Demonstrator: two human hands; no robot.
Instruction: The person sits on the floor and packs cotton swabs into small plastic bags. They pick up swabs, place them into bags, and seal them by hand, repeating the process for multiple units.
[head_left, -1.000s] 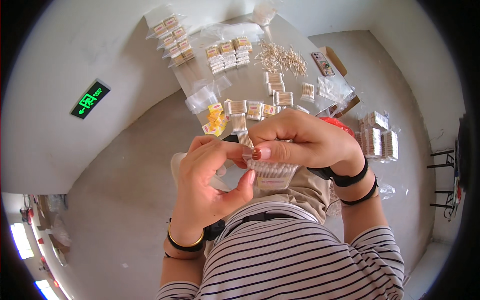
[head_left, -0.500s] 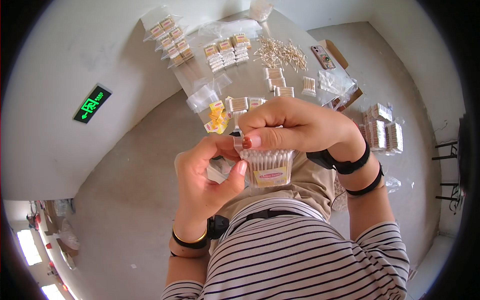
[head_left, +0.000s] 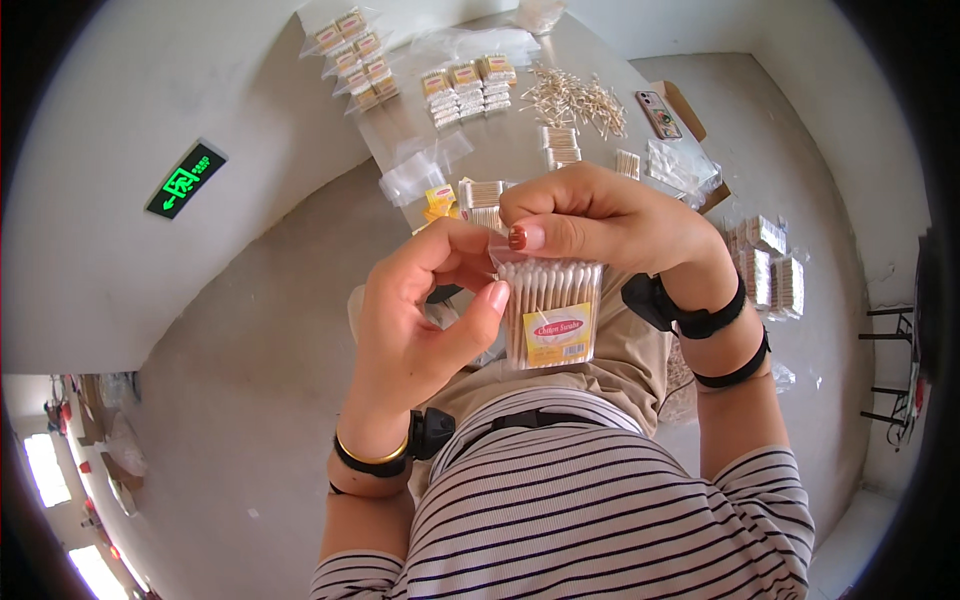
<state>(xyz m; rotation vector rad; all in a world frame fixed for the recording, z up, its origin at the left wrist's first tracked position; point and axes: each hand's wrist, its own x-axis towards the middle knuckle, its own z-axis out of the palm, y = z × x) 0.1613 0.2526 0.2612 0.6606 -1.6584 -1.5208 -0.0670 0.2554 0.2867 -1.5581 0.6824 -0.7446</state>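
Observation:
A clear plastic bag of cotton swabs [head_left: 550, 300] hangs upright above my lap, its white tips upward and a yellow label with a red oval facing me. My right hand [head_left: 610, 220] is closed over the bag's top edge, thumb pressed against the curled index finger. My left hand [head_left: 430, 300] grips the bag's upper left corner between thumb and fingers; some of those fingers are hidden behind the plastic. Just beyond my hands, a bundle of swabs [head_left: 484, 194] and several yellow label cards [head_left: 438, 200] lie at the table's near edge.
On the grey table [head_left: 400, 125] are a heap of loose swabs [head_left: 575, 102], stacked labelled packs [head_left: 466, 92], empty clear bags [head_left: 425, 168] and a phone [head_left: 659, 115]. More packs lean by the wall [head_left: 350, 55]. Bundled packs [head_left: 770, 265] stand at the right, near a black metal rack [head_left: 888, 360].
The bag has tilted so its label faces me more fully and stands taller in view. Both hands have risen slightly, still gripping its top.

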